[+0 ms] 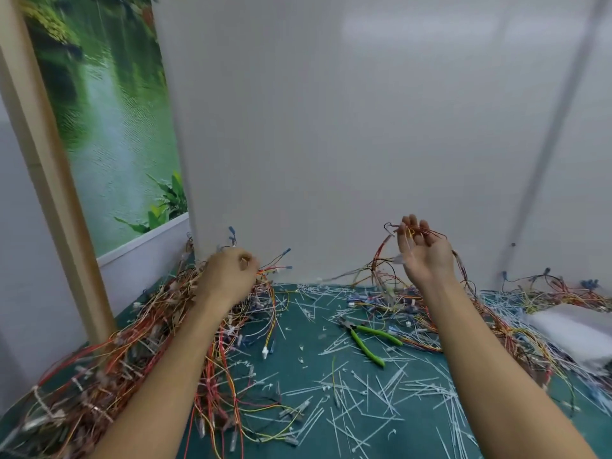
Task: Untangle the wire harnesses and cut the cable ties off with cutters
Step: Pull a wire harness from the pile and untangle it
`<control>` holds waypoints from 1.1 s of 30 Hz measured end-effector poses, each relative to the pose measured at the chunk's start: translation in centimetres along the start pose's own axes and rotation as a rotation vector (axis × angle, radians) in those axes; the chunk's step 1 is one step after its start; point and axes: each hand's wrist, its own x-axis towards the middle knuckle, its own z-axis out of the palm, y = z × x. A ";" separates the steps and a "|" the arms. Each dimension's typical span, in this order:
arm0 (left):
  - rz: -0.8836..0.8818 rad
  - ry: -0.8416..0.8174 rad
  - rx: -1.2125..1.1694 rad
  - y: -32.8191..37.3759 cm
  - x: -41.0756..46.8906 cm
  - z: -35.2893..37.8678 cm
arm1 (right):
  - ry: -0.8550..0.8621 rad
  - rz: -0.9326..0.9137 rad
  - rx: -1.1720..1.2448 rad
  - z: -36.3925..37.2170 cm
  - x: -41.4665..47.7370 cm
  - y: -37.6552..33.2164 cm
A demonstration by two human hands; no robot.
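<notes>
the tabletop (298, 339) is carrying two heaps of wiring. the left pile (109, 366) is sprawling from the near edge up to the wall, and the right pile (530, 326) is spreading along the far right beside a white box (569, 332). a harness (384, 260) of red and yellow strands is rising out of the right pile, its lower loops trailing among the heap.

the right hand (424, 253) is holding that harness up in the air, fingers curling round its top end. the left hand (228, 273) is hovering at the top of the left pile with fingers curled and its back turned to the camera. i cannot tell whether it is gripping any strands. the cutters (367, 339), green-handled, are lying free on the tabletop between the two arms, and cut ties (381, 392) are littering the mat around them.

the step looks like teasing one harness free. doing it well probably means lifting slowly and letting the loops fall away by their own weight. if a connector is snagging, it is better to be feeding it back through than yanking. the free hand could be pinning the heap down, and the cutters are best left alone until a tie is showing plainly.
</notes>
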 end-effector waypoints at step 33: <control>0.050 -0.609 -0.625 6.4 -2.5 12.8 | -0.073 0.106 -0.761 -6.3 -2.5 4.6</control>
